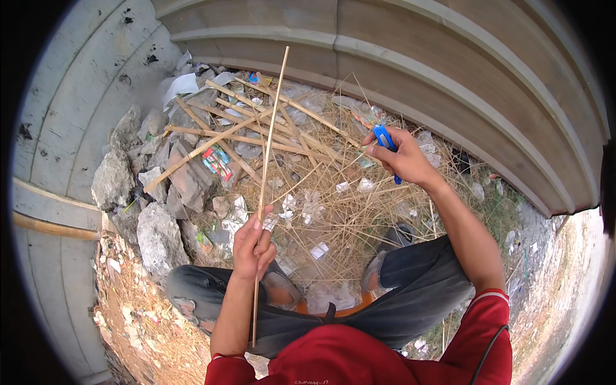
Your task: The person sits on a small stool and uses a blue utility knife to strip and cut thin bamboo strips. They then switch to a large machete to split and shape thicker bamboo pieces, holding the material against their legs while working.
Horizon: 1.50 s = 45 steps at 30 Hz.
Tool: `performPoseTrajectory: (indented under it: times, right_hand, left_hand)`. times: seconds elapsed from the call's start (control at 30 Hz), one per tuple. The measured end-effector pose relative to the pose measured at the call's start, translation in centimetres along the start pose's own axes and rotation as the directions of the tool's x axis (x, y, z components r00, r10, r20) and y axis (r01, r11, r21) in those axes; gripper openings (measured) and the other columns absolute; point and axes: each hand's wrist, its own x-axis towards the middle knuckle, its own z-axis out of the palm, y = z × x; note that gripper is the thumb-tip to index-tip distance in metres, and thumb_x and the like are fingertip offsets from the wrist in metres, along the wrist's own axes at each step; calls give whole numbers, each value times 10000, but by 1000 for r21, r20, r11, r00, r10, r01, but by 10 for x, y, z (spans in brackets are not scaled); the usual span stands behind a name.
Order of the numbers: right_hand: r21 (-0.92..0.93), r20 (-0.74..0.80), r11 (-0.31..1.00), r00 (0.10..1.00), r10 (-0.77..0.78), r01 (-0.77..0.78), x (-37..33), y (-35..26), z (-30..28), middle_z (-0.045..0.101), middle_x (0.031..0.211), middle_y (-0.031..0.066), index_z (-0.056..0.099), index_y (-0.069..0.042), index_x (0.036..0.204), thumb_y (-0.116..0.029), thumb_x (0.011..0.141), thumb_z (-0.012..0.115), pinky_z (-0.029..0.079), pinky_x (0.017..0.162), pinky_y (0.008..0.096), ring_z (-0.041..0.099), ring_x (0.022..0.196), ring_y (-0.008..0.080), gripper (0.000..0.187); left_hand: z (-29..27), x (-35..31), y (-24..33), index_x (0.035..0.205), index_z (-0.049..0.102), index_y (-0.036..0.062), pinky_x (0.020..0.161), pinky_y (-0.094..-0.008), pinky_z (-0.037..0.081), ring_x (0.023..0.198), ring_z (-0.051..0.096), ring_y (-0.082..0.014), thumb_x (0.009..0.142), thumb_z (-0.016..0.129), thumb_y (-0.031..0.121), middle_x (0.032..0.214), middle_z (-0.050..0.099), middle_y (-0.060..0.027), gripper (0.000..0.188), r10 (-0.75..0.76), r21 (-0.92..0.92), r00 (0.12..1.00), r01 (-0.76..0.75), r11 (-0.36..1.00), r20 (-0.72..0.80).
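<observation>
My left hand point(253, 242) grips a long thin bamboo stick point(269, 147) near its lower third; the stick runs up and away from me toward the wall, its lower end passing my forearm. Out to the right, my right hand point(399, 154) is closed on a small blue-handled cutter point(385, 138), held away from the stick. Below both hands are my bent knees in grey trousers point(417, 282) and a red shirt.
A heap of split bamboo strips point(244, 128), dry straw, plastic scraps and litter lies ahead. Grey stones and rubble point(157, 237) pile up at the left. A curved ribbed concrete wall point(410, 58) closes the back and both sides.
</observation>
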Motion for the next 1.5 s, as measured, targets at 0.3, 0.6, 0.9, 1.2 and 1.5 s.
performPoseTrajectory:
  times: [0.3,0.6,0.9,1.2,1.5]
  right_hand:
    - [380,79,925,996,-48,14,-13,-5,65,607,1124,99,516,1,1329,9,953,548,537,844,277,648,915,139,378]
    - [534,142,844,989,-39,-43,-3,-31,173,734,1079,84,660,-7,1213,-118,959,729,561,871,280,689,956,123,286]
    - [331,-167,943,982,88,-29,54,54,184,749,930,76,746,-12,1070,-309,961,714,550,693,287,687,790,148,318]
    - [-455,-15,862,970,242,-222,-33,307,237,750,945,148,762,-78,1031,-107,802,697,566,847,404,720,905,306,240]
    - [-479,7,835,950,313,-272,-23,297,239,738,1011,182,759,-75,1039,-120,821,653,575,823,409,727,889,336,247]
  left_hand:
    - [-3,13,-12,1325,540,7,447,-216,328,425,409,-78,1110,432,289,584,446,33,371,-34,335,998,47,941,-45]
    - [7,14,-30,1119,438,53,804,-348,617,1046,712,-278,1083,513,236,1227,613,-171,202,171,387,985,-166,907,22]
    - [4,7,3,1043,426,63,445,-223,450,591,659,-144,1066,573,226,1096,735,-224,221,326,520,939,-226,823,-108]
    - [1,8,4,975,323,136,407,-198,371,530,587,-113,1074,560,242,1053,737,-227,277,326,487,936,-224,844,-135]
    - [-1,16,-4,994,338,129,402,-197,353,523,580,-108,1078,550,277,1046,739,-217,272,295,498,947,-197,845,-126]
